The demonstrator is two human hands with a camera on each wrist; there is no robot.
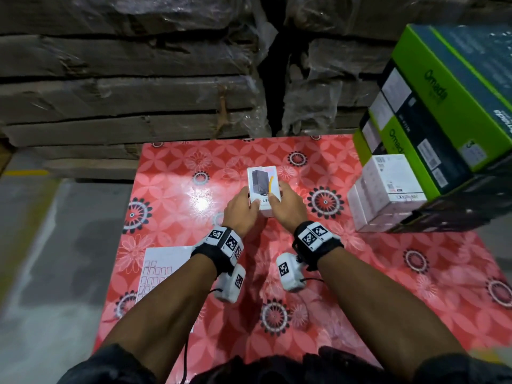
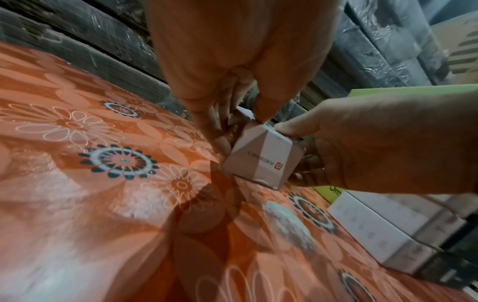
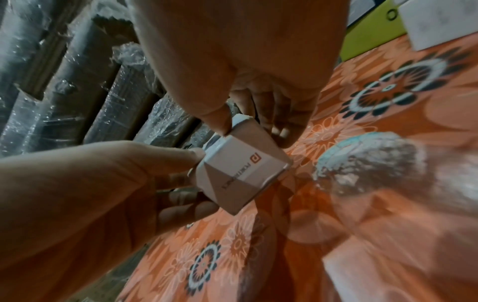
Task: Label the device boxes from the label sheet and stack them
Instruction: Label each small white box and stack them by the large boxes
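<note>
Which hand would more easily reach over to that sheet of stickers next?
Probably the left hand. The label sheet lies on the table beside the left forearm, while the right hand would have to cross over. Both hands hold the small box now.

Box (image 1: 263,189) between hands (sheet (image 1: 163,270) left)

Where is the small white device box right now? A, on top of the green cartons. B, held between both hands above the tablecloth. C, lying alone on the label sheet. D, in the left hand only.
B: the left hand and the right hand both grip the small white device box over the red floral tablecloth, while the label sheet lies apart by the left forearm.
</note>
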